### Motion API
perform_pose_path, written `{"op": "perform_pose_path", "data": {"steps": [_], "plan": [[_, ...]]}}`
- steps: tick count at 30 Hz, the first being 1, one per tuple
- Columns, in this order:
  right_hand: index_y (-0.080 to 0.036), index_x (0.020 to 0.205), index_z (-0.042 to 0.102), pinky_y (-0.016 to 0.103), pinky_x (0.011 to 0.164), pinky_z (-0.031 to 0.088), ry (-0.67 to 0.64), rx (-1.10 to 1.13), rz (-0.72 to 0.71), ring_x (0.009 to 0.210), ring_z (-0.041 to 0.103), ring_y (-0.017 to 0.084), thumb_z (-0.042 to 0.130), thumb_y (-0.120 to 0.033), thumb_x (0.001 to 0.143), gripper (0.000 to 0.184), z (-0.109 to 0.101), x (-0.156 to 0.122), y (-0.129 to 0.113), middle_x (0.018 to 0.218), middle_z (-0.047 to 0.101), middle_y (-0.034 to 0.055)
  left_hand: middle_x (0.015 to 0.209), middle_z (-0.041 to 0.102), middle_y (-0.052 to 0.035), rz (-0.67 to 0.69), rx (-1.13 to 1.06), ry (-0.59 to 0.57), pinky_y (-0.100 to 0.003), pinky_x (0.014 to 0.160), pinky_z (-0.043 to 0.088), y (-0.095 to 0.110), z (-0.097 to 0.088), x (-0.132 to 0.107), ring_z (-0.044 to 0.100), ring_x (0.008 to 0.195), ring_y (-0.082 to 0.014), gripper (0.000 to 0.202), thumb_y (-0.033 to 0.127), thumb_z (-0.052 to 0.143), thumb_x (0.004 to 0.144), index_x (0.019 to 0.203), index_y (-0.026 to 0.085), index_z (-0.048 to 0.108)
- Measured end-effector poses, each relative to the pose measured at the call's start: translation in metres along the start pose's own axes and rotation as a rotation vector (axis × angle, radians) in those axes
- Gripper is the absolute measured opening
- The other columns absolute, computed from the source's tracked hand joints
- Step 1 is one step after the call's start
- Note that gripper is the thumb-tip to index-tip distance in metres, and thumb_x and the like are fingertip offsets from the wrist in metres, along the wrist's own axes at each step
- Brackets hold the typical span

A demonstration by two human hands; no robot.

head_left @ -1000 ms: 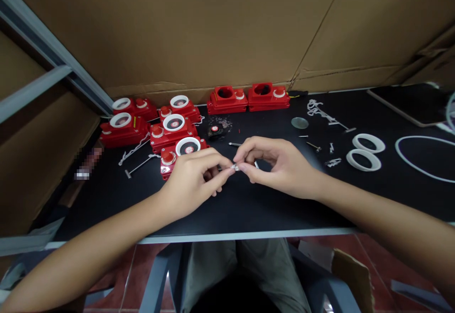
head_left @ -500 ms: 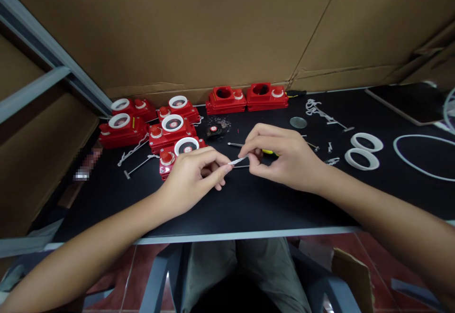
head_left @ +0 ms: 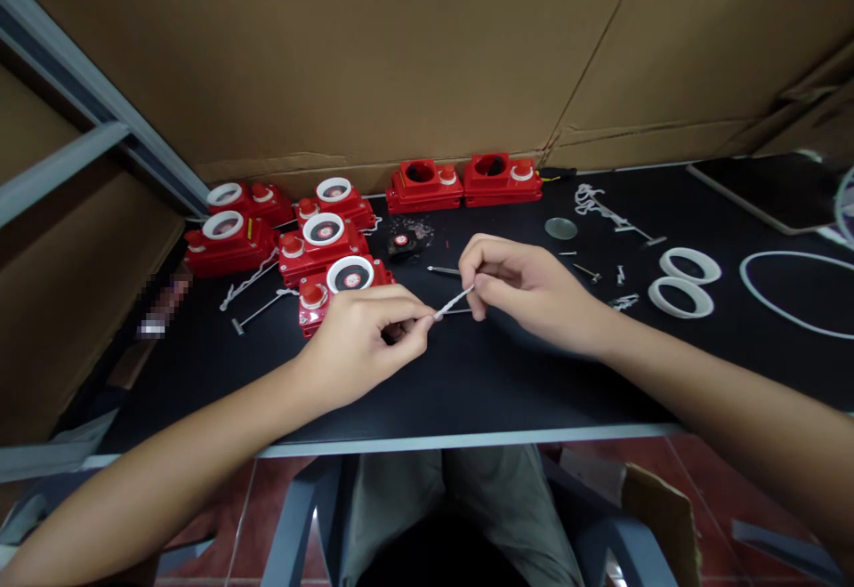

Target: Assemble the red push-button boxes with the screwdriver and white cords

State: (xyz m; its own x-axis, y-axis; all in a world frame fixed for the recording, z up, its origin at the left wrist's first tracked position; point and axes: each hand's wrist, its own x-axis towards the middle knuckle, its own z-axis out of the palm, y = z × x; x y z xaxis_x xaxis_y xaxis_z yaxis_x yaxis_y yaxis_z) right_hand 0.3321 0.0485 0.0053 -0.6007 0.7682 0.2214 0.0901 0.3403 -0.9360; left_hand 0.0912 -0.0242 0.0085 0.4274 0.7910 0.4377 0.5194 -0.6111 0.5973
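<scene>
Table: the black table [head_left: 507, 400] spans the frame's middle, with a cardboard wall [head_left: 374, 62] behind it.
Cord: the twisted white cord [head_left: 455, 302] is at the centre of the frame, slanting up to the right between your hands, above the tabletop.
Left hand: your left hand [head_left: 366, 342] pinches the cord's lower end between thumb and forefinger.
Right hand: your right hand [head_left: 534, 293] pinches the upper end, thumb against fingers.
Ringed units: five red units [head_left: 320, 267] at left of centre wear white rings; these look the further along.
Open units: two red housings [head_left: 460, 187] at upper centre have bare dark openings, so they look unfinished.
Loose parts: two white rings [head_left: 680, 298], a clear disc [head_left: 561, 229] and a hammer [head_left: 627, 224] with white cord lie right of centre, seemingly unfitted.
Cord's progress: the stretch between your fingers looks twisted; you cannot tell whether both ends are finished.
Edges: the pale front edge [head_left: 467, 441] crosses below your hands, and your left knuckles are right beside the nearest unit.
Room: bare tabletop shows between your hands and that edge; behind them, a screwdriver [head_left: 441, 270] limits your reach.
</scene>
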Motion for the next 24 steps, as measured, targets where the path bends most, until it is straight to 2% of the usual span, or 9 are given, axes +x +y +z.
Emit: {"op": "perform_pose_path", "data": {"steps": [5,9,14,16,18,21,24], "plan": [[-0.024,0.080,0.056,0.031,0.070,0.050,-0.105,0.039,0.126,0.066,0.062,0.017,0.052,-0.022,0.089,0.010,-0.001,-0.001,0.000,0.068,0.065,-0.0007,0.082,0.080,-0.0005,-0.098,-0.019,-0.080,-0.018,0.068,0.052,0.000,-0.002,0.000,0.073,0.071,-0.0104,0.021,0.013,0.066,0.102,0.090,0.015,0.083],[-0.025,0.075,0.053,0.032,0.069,0.044,-0.170,-0.045,0.070,0.066,0.057,0.017,0.049,-0.023,0.090,0.015,-0.002,-0.003,0.001,0.068,0.063,-0.0002,0.075,0.072,0.0029,-0.181,-0.102,-0.152,-0.019,0.062,0.046,0.002,-0.004,0.003,0.064,0.065,-0.0096,0.027,0.017,0.059,0.103,0.080,0.018,0.074],[-0.024,0.075,0.054,0.033,0.068,0.043,-0.243,0.004,0.049,0.064,0.055,0.016,0.050,-0.025,0.095,0.021,-0.005,-0.003,0.002,0.067,0.061,-0.0007,0.074,0.066,0.0033,-0.185,-0.124,-0.175,-0.021,0.067,0.045,0.002,-0.003,0.005,0.060,0.067,-0.0106,0.034,0.021,0.053,0.109,0.077,0.019,0.065],[-0.023,0.076,0.056,0.032,0.066,0.042,-0.259,0.029,0.047,0.063,0.054,0.015,0.054,-0.032,0.102,0.028,-0.005,-0.003,0.002,0.068,0.060,-0.0010,0.076,0.066,0.0030,-0.172,-0.128,-0.180,-0.021,0.068,0.045,0.001,-0.003,0.004,0.061,0.068,-0.0108,0.034,0.020,0.052,0.110,0.080,0.019,0.067],[-0.023,0.074,0.054,0.031,0.066,0.042,-0.245,0.034,0.020,0.065,0.055,0.014,0.065,-0.037,0.102,0.034,-0.002,-0.002,0.002,0.073,0.062,-0.0005,0.078,0.068,0.0026,-0.162,-0.130,-0.183,-0.022,0.070,0.046,0.000,-0.003,0.003,0.063,0.070,-0.0109,0.032,0.020,0.053,0.110,0.082,0.018,0.069],[-0.022,0.070,0.046,0.029,0.071,0.047,-0.188,0.107,-0.037,0.075,0.062,0.013,0.081,-0.027,0.095,0.043,0.004,-0.002,0.002,0.091,0.070,0.0035,0.081,0.071,0.0013,-0.153,-0.127,-0.197,-0.022,0.071,0.047,-0.003,-0.002,0.002,0.066,0.073,-0.0119,0.029,0.018,0.057,0.109,0.084,0.018,0.072],[-0.022,0.071,0.045,0.030,0.077,0.056,-0.202,0.262,-0.003,0.083,0.073,0.015,0.084,-0.024,0.095,0.046,0.008,-0.003,0.002,0.102,0.077,0.0072,0.084,0.073,-0.0004,-0.158,-0.118,-0.217,-0.024,0.071,0.047,-0.004,0.000,0.000,0.068,0.074,-0.0130,0.029,0.017,0.058,0.107,0.084,0.017,0.075]]}}
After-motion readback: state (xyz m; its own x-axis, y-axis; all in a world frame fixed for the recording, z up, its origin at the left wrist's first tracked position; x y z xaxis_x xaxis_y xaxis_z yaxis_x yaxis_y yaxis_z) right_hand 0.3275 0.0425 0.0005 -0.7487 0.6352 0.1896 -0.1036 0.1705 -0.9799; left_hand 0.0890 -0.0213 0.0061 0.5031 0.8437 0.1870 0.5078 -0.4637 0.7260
